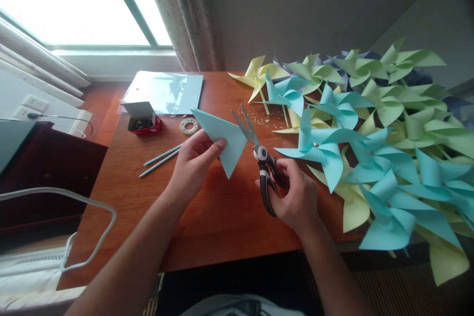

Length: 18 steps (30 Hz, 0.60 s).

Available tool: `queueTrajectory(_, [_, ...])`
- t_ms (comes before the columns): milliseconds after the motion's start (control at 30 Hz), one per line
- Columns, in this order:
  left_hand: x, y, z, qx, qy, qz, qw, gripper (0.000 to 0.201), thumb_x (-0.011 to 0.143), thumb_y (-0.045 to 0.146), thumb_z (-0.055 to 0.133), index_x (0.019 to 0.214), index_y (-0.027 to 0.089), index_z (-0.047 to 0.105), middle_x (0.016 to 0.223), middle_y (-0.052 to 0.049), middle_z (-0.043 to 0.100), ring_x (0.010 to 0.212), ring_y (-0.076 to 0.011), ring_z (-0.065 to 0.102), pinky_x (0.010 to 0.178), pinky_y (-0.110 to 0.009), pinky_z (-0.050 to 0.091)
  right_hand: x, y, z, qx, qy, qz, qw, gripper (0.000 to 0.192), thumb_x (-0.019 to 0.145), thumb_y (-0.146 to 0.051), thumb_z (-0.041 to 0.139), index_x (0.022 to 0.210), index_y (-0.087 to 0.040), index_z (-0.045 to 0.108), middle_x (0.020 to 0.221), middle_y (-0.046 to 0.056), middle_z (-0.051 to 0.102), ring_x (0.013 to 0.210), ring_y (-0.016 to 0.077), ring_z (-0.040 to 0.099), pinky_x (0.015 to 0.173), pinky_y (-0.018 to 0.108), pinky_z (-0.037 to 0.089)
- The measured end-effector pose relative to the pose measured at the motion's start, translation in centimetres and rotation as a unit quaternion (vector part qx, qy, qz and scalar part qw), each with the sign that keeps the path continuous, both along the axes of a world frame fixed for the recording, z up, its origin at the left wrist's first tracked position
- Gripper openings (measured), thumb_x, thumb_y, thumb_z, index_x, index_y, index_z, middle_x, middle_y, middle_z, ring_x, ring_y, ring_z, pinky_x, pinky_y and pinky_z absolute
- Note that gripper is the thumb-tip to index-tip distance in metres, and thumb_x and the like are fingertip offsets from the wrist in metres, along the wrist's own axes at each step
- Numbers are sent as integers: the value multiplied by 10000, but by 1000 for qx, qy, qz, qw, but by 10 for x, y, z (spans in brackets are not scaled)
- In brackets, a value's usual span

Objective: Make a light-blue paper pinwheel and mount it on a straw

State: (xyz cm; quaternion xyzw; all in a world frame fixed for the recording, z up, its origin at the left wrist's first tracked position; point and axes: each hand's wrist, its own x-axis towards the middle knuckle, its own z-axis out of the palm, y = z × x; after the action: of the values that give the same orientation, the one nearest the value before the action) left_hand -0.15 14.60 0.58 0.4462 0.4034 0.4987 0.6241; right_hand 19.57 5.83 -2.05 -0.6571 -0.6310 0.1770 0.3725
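My left hand point(198, 160) pinches a folded sheet of light blue paper point(228, 143) between thumb and fingers, above the table. A pair of scissors point(262, 154) with black and white handles is in my right hand point(294, 192), my fingers through the loops. The blades are parted and point up and left, close to the paper's right edge; whether they touch it I cannot tell. Just right of the scissors lies a finished blue pinwheel point(320, 145). Left of my left hand are two thin blue sticks point(159, 160).
Many blue, green and yellow pinwheels point(388, 155) cover the table's right side. Tiny beads point(264, 118) are scattered near the middle. A roll of tape point(189, 126), a small red box point(146, 126) with its flap up, and a stack of blue sheets point(166, 91) are at the back left.
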Motion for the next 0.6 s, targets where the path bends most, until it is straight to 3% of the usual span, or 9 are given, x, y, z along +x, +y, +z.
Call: queueTrajectory(600, [1,1,2,17,10,3,1000,111,788,261,806,855,183,763,765,-8,661,699,-137,561,635,-225,476,0,-2,-3,5,8,4,1000,376,786,-425,777,1028,-221,574,811,29,744,668,213,696,642,324,529])
